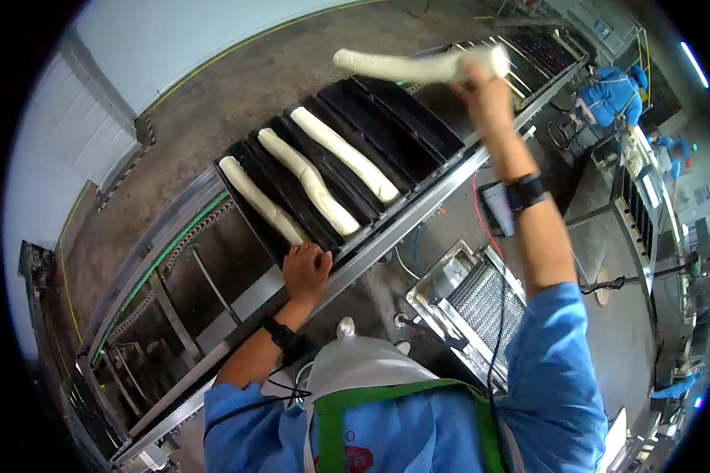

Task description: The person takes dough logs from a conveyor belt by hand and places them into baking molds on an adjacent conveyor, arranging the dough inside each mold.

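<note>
My right hand (481, 91) grips one end of a long pale dough roll (402, 66), held up above the far right part of a black slotted tray (406, 130). Three more dough rolls lie in slots of that tray: a left one (256, 197), a middle one (308, 180) and a right one (345, 154). My left hand (307, 272) is at the tray's near left corner, by the near end of the left roll, with its fingers curled; whether it grips anything is hidden.
The tray rests on a metal conveyor frame (402, 219) running from lower left to upper right. A metal stand with a ridged mesh surface (485, 307) is beside me on the right. Co-workers in blue, one of them a person (607, 96), are at the far right.
</note>
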